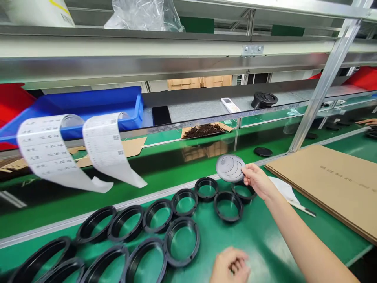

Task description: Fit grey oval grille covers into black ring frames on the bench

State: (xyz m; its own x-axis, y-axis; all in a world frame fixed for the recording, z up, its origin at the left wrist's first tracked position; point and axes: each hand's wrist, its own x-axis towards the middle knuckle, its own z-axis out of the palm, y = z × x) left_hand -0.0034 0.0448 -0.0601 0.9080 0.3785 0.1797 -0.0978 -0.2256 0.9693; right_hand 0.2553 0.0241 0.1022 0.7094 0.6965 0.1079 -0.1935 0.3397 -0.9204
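Note:
My right hand (255, 180) pinches the right edge of a round grey vent cover (229, 168), a flat disc with curved lines on its face. It holds the disc above the far black rings. Just below the disc stand a black ring (228, 207) and another ring (244, 192), partly covered by my right hand and the disc. My left hand (230, 265) is low at the bottom edge, slightly blurred, its fingers curled with nothing visible in them. To its left, several black rings lie in rows on the green table, the nearest being a larger ring (194, 255).
Flat cardboard (330, 184) lies at the right beside a white sheet and a pen-like tool (303, 207). Label strips (103, 145) hang from a blue bin (140, 106) on the shelf. A metal post (324, 86) rises at right. A co-worker's hand (366, 122) shows far right.

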